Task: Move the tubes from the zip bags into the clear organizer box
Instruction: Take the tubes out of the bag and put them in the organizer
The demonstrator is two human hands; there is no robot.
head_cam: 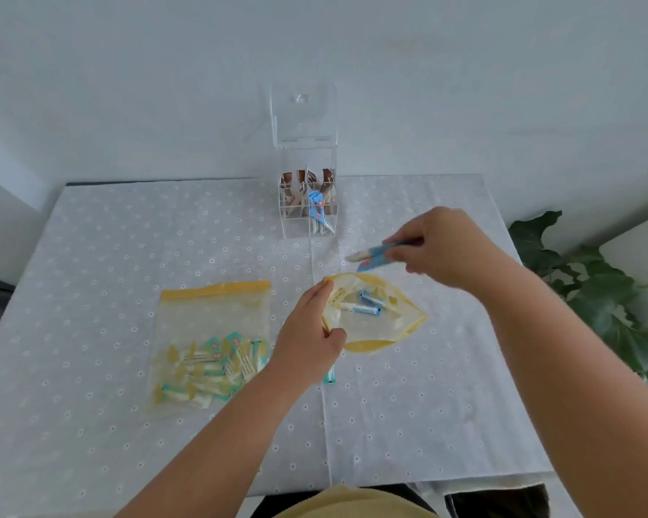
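Tubes: several stand in the far organizer box (307, 203), one blue tube (375, 256) pinched in the right hand (442, 244), two remain in the open bag (371, 315) gripped by the left hand (307, 327), and the left bag (210, 342) lies full on the worktop (408, 424).

Organizer box (307, 203) behind two bags (212, 345)

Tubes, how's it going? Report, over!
Right hand shut on a blue tube. Left hand holding the open zip bag. Organizer box open, path clear.
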